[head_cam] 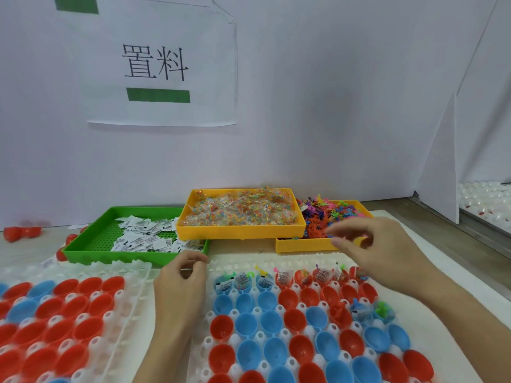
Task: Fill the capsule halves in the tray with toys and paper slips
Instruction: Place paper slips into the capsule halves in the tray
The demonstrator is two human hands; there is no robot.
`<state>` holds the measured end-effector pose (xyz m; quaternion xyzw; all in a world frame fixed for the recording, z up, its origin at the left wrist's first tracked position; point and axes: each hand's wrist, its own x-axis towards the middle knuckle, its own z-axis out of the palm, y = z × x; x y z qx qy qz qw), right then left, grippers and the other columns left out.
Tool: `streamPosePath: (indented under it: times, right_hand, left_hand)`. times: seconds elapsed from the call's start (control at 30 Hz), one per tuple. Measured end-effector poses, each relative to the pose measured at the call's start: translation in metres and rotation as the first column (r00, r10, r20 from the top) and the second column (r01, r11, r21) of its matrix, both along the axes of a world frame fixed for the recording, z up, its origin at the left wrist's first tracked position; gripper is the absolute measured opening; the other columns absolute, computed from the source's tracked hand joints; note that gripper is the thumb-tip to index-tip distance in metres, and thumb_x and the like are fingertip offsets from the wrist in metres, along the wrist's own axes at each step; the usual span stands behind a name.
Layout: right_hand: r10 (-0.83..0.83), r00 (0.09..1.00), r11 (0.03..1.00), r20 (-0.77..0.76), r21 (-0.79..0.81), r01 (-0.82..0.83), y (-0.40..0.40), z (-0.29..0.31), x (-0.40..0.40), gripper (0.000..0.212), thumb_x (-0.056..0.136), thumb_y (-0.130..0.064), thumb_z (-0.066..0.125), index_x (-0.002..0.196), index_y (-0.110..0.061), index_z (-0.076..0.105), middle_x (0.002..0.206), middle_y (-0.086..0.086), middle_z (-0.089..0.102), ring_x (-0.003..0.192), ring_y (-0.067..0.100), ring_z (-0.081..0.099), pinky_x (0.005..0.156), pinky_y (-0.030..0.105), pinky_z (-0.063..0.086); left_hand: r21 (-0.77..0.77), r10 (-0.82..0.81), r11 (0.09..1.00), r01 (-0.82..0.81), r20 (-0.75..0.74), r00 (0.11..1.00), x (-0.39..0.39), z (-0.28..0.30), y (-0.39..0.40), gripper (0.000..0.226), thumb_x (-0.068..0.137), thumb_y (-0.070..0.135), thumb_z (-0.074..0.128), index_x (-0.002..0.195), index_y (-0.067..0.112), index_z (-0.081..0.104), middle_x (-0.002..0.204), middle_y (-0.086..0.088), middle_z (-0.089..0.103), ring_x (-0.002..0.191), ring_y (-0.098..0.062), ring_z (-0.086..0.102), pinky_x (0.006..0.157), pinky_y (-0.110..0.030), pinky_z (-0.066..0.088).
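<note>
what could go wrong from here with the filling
The right hand pinches something small and yellow over the yellow toy bin; it could drop before reaching a capsule half. Slips and toys stick up out of the filled back row, so a passing wrist might knock them out. The green slip tray is running low, with bare floor showing.

table (431, 217), green tray (83, 248), white trays (276, 265)
</note>
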<state>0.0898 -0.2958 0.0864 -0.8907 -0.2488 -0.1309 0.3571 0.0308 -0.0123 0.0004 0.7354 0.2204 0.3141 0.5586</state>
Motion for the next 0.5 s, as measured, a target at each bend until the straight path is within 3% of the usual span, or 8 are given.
streamPosePath:
  times: [0.13, 0.23, 0.37, 0.5]
  right_hand:
    - [0.038, 0.999, 0.999, -0.020, 0.002, -0.038, 0.039, 0.019, 0.048, 0.016, 0.091, -0.017, 0.070, 0.102, -0.028, 0.073, 0.091, -0.013, 0.072, 0.086, 0.002, 0.066, 0.078, 0.016, 0.052]
    - [0.054, 0.998, 0.990, -0.045, -0.130, -0.060, 0.075, 0.019, 0.084, 0.017, 0.093, -0.020, 0.068, 0.109, -0.019, 0.073, 0.093, -0.008, 0.069, 0.085, 0.005, 0.063, 0.070, 0.011, 0.046]
    - [0.090, 0.995, 0.970, -0.049, -0.224, -0.099, 0.116, 0.004, 0.111, 0.020, 0.093, -0.023, 0.068, 0.112, -0.017, 0.071, 0.094, -0.004, 0.066, 0.085, 0.010, 0.061, 0.069, 0.015, 0.044]
    - [0.081, 0.995, 0.936, -0.052, -0.341, -0.094, 0.140, -0.009, 0.121, 0.023, 0.091, -0.028, 0.071, 0.112, -0.020, 0.070, 0.096, -0.007, 0.058, 0.091, 0.015, 0.057, 0.081, 0.029, 0.046]
  left_hand:
    - [-0.056, 0.044, 0.998, -0.043, 0.011, 0.999, 0.000, 0.003, 0.001, 0.029, 0.084, 0.002, 0.057, 0.075, 0.026, 0.070, 0.077, 0.003, 0.070, 0.076, -0.020, 0.064, 0.071, -0.040, 0.053]
    - [-0.115, 0.047, 0.992, -0.044, 0.019, 0.999, 0.000, 0.005, 0.002, 0.029, 0.085, 0.001, 0.056, 0.075, 0.024, 0.071, 0.074, 0.001, 0.070, 0.073, -0.022, 0.064, 0.070, -0.045, 0.054]
    - [-0.145, 0.048, 0.988, -0.045, 0.020, 0.999, -0.001, 0.007, 0.002, 0.028, 0.084, 0.001, 0.055, 0.075, 0.023, 0.070, 0.073, 0.000, 0.070, 0.073, -0.023, 0.065, 0.069, -0.044, 0.054]
    - [-0.139, 0.033, 0.990, -0.030, 0.015, 0.999, -0.003, 0.009, 0.004, 0.027, 0.085, 0.001, 0.056, 0.076, 0.023, 0.070, 0.076, 0.001, 0.070, 0.075, -0.024, 0.064, 0.066, -0.041, 0.053]
